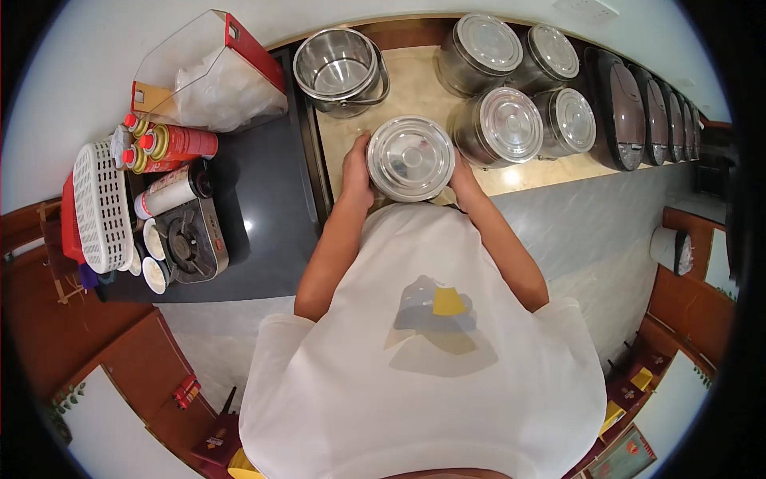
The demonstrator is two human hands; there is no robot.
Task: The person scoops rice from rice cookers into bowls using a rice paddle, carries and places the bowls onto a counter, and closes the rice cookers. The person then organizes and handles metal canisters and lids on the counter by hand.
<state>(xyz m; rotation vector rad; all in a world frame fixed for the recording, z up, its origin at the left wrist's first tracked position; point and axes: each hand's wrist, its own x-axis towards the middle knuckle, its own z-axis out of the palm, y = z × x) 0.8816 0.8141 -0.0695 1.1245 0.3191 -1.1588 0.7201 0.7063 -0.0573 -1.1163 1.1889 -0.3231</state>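
A round stainless steel pot with a lid (410, 158) is close in front of my body at the counter's near edge. My left hand (357, 171) grips its left side, and my right hand (462, 176) grips the right side. The fingers are partly hidden behind the pot. I cannot tell whether its base rests on the counter. Just behind it to the left, an open steel pot (338, 100) with a bail handle stands without a lid. To the right are several lidded steel pots (511, 125) grouped together.
The light countertop (411, 84) joins a dark one (263, 184) on the left. That side holds a portable gas stove (191, 239), red gas canisters (185, 142), a white basket (104, 207) and a clear bin (215, 88). Dark appliances (616, 112) line the far right.
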